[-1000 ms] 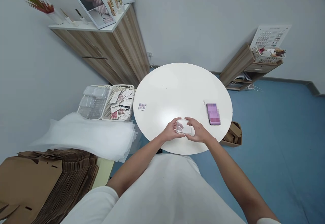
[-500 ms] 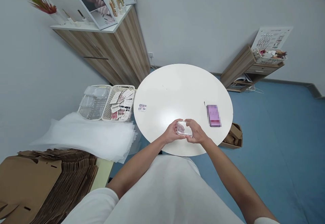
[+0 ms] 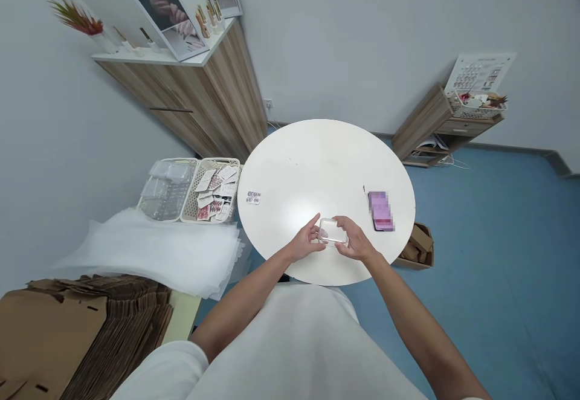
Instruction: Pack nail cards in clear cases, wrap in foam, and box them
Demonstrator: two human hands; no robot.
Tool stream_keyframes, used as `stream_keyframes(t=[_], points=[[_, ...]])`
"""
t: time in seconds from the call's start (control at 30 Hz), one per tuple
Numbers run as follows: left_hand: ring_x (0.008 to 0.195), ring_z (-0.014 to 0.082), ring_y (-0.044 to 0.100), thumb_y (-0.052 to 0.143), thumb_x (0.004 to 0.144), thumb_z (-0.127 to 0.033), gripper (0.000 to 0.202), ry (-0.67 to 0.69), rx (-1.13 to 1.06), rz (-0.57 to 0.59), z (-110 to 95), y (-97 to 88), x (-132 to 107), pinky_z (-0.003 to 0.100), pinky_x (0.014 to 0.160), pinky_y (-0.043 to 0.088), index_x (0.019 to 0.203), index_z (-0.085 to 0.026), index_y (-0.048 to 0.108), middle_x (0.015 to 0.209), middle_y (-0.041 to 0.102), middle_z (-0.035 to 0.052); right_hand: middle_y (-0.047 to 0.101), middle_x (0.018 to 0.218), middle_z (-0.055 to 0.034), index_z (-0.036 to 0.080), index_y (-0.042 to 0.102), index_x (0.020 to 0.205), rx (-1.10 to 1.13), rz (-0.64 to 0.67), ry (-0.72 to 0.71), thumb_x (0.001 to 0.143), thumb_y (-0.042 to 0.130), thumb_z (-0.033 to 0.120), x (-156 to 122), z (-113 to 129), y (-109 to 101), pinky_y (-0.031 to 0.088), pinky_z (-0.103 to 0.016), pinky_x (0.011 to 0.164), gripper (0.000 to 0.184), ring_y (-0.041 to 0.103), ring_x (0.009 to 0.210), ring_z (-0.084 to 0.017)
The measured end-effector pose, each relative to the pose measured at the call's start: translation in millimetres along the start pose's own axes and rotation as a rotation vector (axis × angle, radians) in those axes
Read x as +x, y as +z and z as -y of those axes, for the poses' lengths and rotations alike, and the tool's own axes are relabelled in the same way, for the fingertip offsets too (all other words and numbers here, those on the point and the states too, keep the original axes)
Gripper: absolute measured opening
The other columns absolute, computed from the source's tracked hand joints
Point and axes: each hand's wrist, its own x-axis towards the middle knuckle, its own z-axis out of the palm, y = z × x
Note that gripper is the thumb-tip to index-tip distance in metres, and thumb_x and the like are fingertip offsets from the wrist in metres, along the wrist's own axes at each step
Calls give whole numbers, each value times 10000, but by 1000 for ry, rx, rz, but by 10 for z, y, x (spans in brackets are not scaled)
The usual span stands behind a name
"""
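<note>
Over the near part of the round white table [image 3: 317, 158], both hands hold a small clear plastic box [image 3: 331, 231]. My left hand [image 3: 306, 243] grips its left side with the fingers curled round it. My right hand [image 3: 356, 240] pinches its right side from above. A small card of pink press-on nails [image 3: 254, 197] lies at the table's left edge. A purple phone [image 3: 380, 210] lies to the right of my hands.
Two white baskets stand left of the table, one with clear boxes [image 3: 165, 188], one with nail cards [image 3: 214, 190]. White foam sheets [image 3: 154, 249] and stacked flat cardboard [image 3: 77, 333] lie nearer. A wooden cabinet [image 3: 199, 92], a low shelf unit [image 3: 435, 128] and a cardboard box [image 3: 419, 246] stand around.
Both hands have stayed together on the clear box and turned it slightly between the fingers. The camera has tipped a little, so the table sits lower in view.
</note>
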Motion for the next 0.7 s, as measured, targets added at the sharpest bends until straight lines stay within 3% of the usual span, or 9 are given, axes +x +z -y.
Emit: stream_keyframes(t=[0.17, 0.27, 0.43, 0.53, 0.7], points=[[720, 109, 566, 670, 637, -254, 494, -125, 54, -94, 61, -58, -24, 302, 687, 470, 1098, -205, 500, 785, 549, 6, 480, 1132, -126, 212, 401, 1029, -7, 38, -8, 697, 510, 399, -51, -45, 36, 436, -409, 778, 396, 469, 1033, -265], [670, 98, 566, 679, 628, -266, 426, -125, 62, -135, 130, -67, -31, 294, 672, 470, 1016, -164, 536, 739, 543, -1, 492, 1123, -119, 209, 413, 1046, 40, 28, 60, 748, 462, 420, -66, -12, 67, 444, -393, 766, 368, 490, 1011, -252], [605, 90, 560, 714, 588, -277, 474, -83, 127, -172, 255, -136, -57, 286, 636, 458, 1000, -147, 520, 705, 559, -7, 539, 929, -50, 218, 477, 907, 259, -91, 363, 833, 308, 440, 22, 15, 122, 469, -326, 633, 289, 582, 703, -159], [610, 93, 562, 714, 588, -282, 442, -52, 180, -189, 301, -185, -72, 283, 641, 454, 961, -138, 527, 742, 582, 18, 514, 796, -1, 217, 484, 933, 472, -117, 570, 816, 330, 477, 123, -12, 179, 457, -289, 541, 324, 552, 518, -107], [656, 106, 576, 710, 588, -291, 406, -34, 202, -219, 361, -221, -73, 288, 686, 451, 928, -141, 546, 763, 584, 25, 516, 811, -9, 203, 521, 997, 743, -182, 799, 756, 401, 540, 173, -33, 256, 465, -266, 562, 431, 540, 534, -87]])
